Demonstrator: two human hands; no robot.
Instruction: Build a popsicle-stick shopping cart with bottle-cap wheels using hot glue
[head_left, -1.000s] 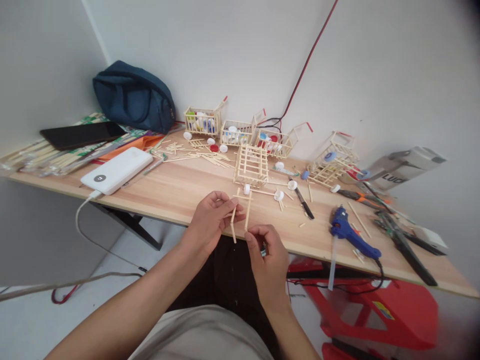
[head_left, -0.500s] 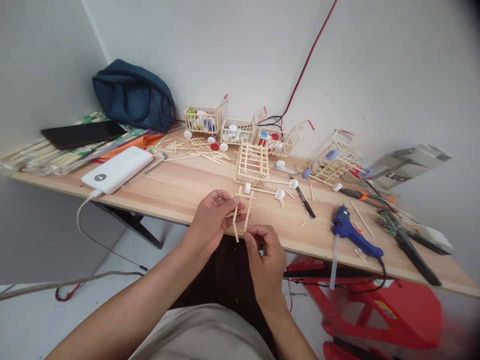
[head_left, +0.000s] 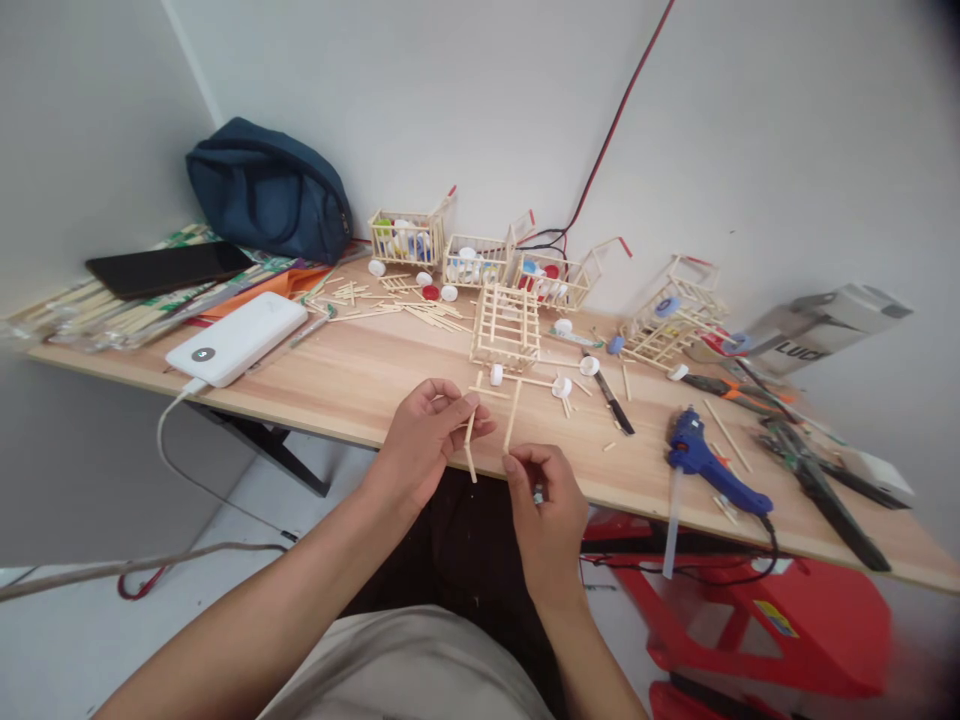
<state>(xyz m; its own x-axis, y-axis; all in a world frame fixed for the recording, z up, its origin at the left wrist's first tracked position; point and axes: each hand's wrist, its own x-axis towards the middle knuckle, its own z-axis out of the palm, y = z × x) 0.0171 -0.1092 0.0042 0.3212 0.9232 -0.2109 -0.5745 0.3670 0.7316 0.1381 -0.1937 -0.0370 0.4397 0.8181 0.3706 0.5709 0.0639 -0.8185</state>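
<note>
Between the thumb and fingers of my left hand (head_left: 426, 437) is a bent wooden stick (head_left: 471, 432), with a short crossbar (head_left: 491, 393) near its upper end. My right hand (head_left: 547, 490) pinches the lower end of a second wooden stick (head_left: 514, 418), which stands slightly apart from the crossbar's right end. Both hands are closed and near the table's front edge. Just beyond them sits a small basket frame of sticks (head_left: 506, 328). White bottle-cap wheels (head_left: 561, 387) on a stick axle lie in front of it.
Several stick carts (head_left: 405, 240) line the wall, some filled with caps. Loose sticks (head_left: 435, 315) lie left of centre. A knife (head_left: 613, 405), a blue glue gun (head_left: 709, 465) and pliers (head_left: 821, 490) lie rightward. A white power bank (head_left: 236, 338), phone (head_left: 169, 270) and blue bag (head_left: 270, 190) are leftward.
My right hand has moved a little to the right with its stick, which has come away from the crossbar. My left hand has stayed almost still with its bent stick and crossbar.
</note>
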